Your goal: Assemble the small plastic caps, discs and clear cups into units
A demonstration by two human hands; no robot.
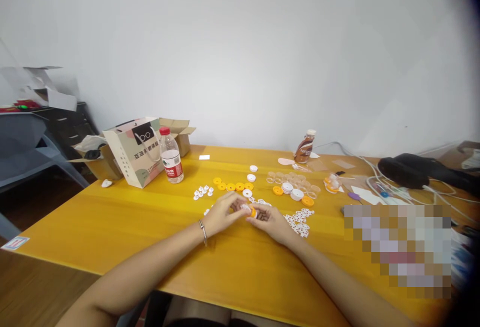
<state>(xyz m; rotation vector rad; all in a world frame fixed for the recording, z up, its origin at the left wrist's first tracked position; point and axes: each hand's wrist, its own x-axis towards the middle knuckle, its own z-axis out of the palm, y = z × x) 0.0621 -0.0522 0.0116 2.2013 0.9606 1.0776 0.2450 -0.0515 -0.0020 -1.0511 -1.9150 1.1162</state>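
Both my hands meet at the middle of the yellow table (112, 227). My left hand (224, 213), with a bracelet on its wrist, and my right hand (270, 221) pinch together a small orange and white round piece (250, 211). A row of orange discs (232, 185) lies just beyond my hands. White round caps (250, 177) and a pile of tiny white parts (300, 221) lie close by. More small white bits (202, 192) sit to the left.
A water bottle with a red cap (171, 156) stands by a paper bag (135, 151) and cardboard boxes (180, 134) at the left. A brown drink bottle (304, 147), clear rings (296, 179), white cables (375, 179) and a black object (412, 169) sit to the right.
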